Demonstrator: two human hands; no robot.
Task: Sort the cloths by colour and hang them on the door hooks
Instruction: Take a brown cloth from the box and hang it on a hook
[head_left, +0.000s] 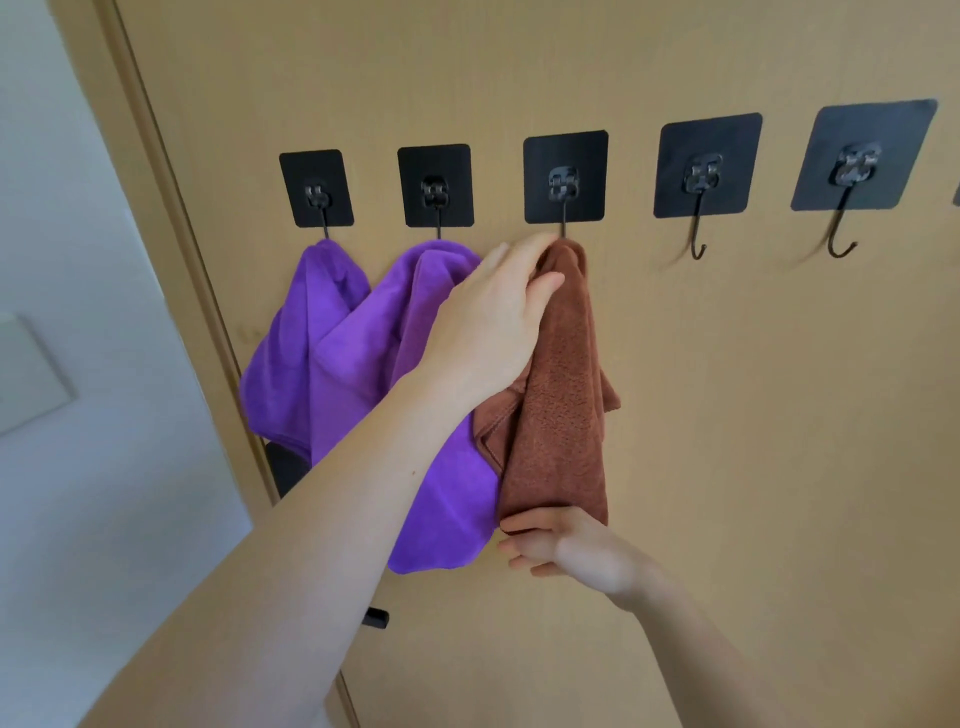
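A row of black adhesive hooks runs across the tan door. A purple cloth hangs from the first hook, and a second purple cloth hangs from the second hook. A brown cloth hangs at the third hook. My left hand pinches the brown cloth's top just under that hook. My right hand holds the brown cloth's bottom edge from below.
Two bare hooks stand to the right of the brown cloth. The door frame and a white wall lie to the left. A dark door handle shows behind the purple cloths.
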